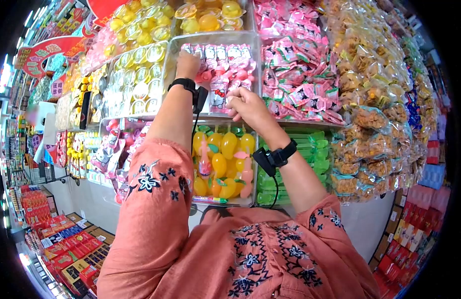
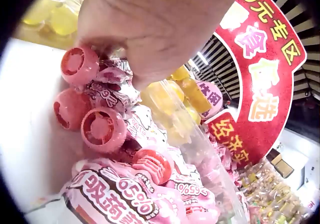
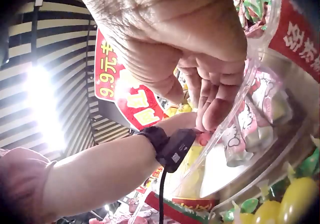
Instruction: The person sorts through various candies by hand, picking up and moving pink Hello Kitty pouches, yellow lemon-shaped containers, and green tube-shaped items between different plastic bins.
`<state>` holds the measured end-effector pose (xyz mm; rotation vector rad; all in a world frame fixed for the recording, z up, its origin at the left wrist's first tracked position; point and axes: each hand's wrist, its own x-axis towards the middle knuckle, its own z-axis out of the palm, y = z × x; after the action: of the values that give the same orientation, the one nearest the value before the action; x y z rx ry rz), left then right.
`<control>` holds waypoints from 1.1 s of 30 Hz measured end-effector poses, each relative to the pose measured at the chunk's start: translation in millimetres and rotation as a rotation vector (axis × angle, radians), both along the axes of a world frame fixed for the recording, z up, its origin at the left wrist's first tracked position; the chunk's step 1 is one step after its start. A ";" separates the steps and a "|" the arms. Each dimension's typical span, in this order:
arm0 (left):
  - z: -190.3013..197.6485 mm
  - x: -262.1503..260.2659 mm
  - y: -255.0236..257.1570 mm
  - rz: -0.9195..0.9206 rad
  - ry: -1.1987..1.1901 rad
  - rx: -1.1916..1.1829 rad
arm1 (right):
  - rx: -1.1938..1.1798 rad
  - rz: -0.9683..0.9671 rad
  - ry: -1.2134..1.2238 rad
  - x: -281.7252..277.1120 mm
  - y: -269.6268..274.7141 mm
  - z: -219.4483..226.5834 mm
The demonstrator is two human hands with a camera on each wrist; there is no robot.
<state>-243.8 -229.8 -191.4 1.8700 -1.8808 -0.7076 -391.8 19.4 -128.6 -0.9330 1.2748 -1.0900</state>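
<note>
Pink drinkable-jelly pouches point(image 1: 230, 55) with round pink caps stand in a row at the back of a clear plastic bin point(image 1: 260, 74). My left hand point(image 1: 188, 66) reaches into the bin's back left corner, its fingers curled at a pink pouch point(image 2: 116, 76) at the row's end. The fingertips are hidden behind the hand in the left wrist view. One pouch point(image 1: 219, 92) lies nearer the front, with its printed face up. Beside it my right hand point(image 1: 248, 107) hovers near the bin's front right, fingers loosely bent and holding nothing.
Yellow jelly cups point(image 1: 140, 74) fill the bin on the left. Pink packets point(image 1: 300, 79) are heaped on the right. In front are mango-shaped yellow jellies point(image 1: 223, 162) and green packs point(image 1: 295, 169). Clear bin walls stand between them. A red sign point(image 2: 260, 58) rises behind.
</note>
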 end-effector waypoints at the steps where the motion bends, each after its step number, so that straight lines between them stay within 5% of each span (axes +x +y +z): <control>1: -3.8 -2.0 4.0 0.000 -0.011 -0.061 | 0.007 0.003 0.007 -0.2 -0.3 -0.7; 9: -26.6 -4.7 6.0 -0.046 -0.080 -0.172 | 0.013 -0.009 0.006 -1.2 -0.2 -6.0; 12: 19.4 -10.2 26.8 -0.005 -0.111 -0.008 | -0.003 -0.028 -0.004 -0.1 3.3 -6.1; 16: 52.6 -24.9 11.6 -0.185 -0.093 -0.275 | -0.053 -0.047 -0.007 2.1 12.1 7.1; 19: 158.9 -44.4 80.1 -0.413 0.293 -0.340 | -0.059 -0.025 -0.015 4.4 20.7 17.0; 23: 208.5 -45.5 193.5 -0.510 0.577 -0.532 | -0.131 0.061 0.020 13.8 39.8 30.0; 28: 201.3 16.0 307.1 -0.510 0.541 -0.413 | -0.194 0.173 0.014 33.2 63.9 40.2; 29: 199.7 35.6 317.9 -0.442 0.475 -0.293 | -0.121 0.193 -0.030 36.7 70.5 40.9; 33: 184.0 111.9 339.4 -0.147 0.315 -0.425 | -0.074 0.278 -0.060 53.1 84.0 45.9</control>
<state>-131.9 109.6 -7.4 1.2899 -1.8018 -0.5535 -338.7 103.4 -82.7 -1.0891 1.0258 -0.9433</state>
